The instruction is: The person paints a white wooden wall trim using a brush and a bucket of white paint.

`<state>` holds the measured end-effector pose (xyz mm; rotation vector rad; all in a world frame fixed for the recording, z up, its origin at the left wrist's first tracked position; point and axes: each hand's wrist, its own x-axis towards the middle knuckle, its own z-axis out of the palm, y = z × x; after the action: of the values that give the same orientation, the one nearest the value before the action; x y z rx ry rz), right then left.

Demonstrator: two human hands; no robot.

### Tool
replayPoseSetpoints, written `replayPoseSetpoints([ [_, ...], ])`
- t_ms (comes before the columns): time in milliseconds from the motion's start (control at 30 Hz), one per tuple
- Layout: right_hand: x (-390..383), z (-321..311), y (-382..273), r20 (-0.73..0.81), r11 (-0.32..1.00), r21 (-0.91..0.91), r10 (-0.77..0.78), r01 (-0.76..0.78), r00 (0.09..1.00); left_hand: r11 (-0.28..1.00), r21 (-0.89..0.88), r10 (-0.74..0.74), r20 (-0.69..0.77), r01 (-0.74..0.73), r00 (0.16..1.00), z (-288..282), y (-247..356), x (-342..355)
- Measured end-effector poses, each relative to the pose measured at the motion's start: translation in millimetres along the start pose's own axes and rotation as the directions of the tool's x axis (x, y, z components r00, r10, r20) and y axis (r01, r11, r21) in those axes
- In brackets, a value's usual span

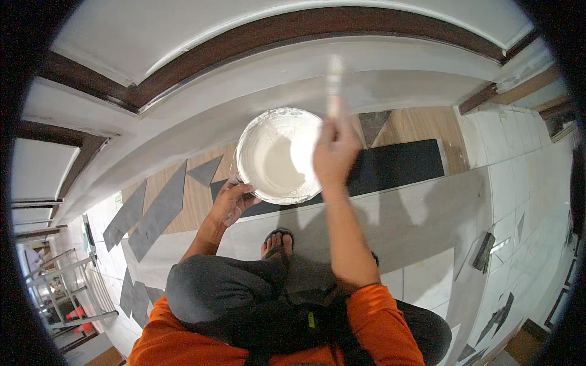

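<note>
A white bucket (250, 141) with pale paint (284, 168) in the bottom stands in front of me, its inner wall streaked with paint. At its near left side, my left hand (234, 200) grips the rim. My right hand (337, 152) is closed around the handle of a paintbrush (335, 78) just right of the bucket. Motion blurs the brush, whose pale head points away from me toward the low wall (390, 76). Whether the bristles touch the wall I cannot tell.
Brown wooden trim (366, 25) runs above the wall. Grey cut tile pieces (160, 210) and a dark strip (403, 166) lie on the wood-look floor. A metal stand (67, 287) is at far left, and a dark block (483, 251) lies at right.
</note>
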<state>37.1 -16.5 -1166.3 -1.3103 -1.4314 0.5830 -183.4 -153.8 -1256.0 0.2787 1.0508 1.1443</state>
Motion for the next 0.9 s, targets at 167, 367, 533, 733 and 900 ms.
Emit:
replayPoseSetpoints([
  [167,-37,44,-54,0.291,0.964,0.255,-0.145,0.07,0.946,1.0,0.006,-0.029,0.028,0.028,0.999,-9,-1,1],
  [367,3,20,-35,0.507,0.98,0.192,-0.059,-0.045,0.86,1.0,0.018,-0.005,0.026,0.005,1.0,-5,-2,-7],
  [533,55,-60,-14,0.312,0.999,0.009,-0.038,0.037,0.949,0.999,-0.01,0.037,0.038,-0.037,0.999,-2,1,-11],
  [733,32,-62,-16,0.386,0.987,0.077,0.102,-0.142,0.917,1.0,0.007,0.002,0.049,-0.002,0.999,-11,10,-10],
  [900,18,21,-48,0.616,0.988,0.117,-0.153,0.102,0.773,1.0,0.006,-0.021,0.048,0.021,0.999,-17,11,-8],
])
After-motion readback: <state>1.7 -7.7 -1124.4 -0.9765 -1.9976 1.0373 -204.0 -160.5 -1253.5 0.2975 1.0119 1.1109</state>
